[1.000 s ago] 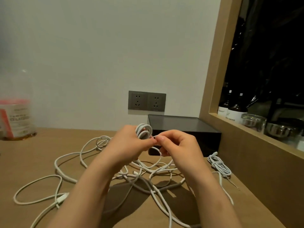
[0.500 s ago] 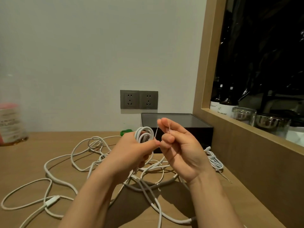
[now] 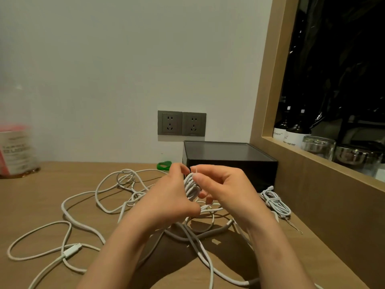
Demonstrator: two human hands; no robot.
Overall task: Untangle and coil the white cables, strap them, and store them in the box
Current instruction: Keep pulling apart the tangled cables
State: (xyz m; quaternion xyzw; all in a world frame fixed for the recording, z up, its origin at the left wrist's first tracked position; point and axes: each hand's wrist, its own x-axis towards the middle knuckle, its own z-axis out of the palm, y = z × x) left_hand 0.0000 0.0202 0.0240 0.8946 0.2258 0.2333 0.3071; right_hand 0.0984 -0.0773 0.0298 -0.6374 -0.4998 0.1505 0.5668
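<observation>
Holding a small coil of white cable (image 3: 190,187) upright above the tabletop, the left hand (image 3: 173,197) has its fingers and thumb curled round the loops from the left side. The right hand (image 3: 225,188) meets it from the other side, thumb and forefinger pinched together at the top of the coil on what looks like a thin pale tie (image 3: 192,168); it is too fine to say whether it already passes round the loops. This looks like the strapping step.

Below the hands a loose tangle of white cables (image 3: 83,205) sprawls over the wooden table (image 3: 41,195). A white bundle already strapped (image 3: 275,202) lies near the right edge. Behind the hands stands the black rectangular box (image 3: 229,159), and a small green object (image 3: 163,165) lies just left of it.

The main risk is the coil springing open: if the left hand eases before the tie is cinched, the stiff loops would fan out and need rewinding. The tie could also slip from so light a pinch. Whether a tail of this cable runs down into the tangle cannot be told; if so, lifting toward the box would drag the heap.
</observation>
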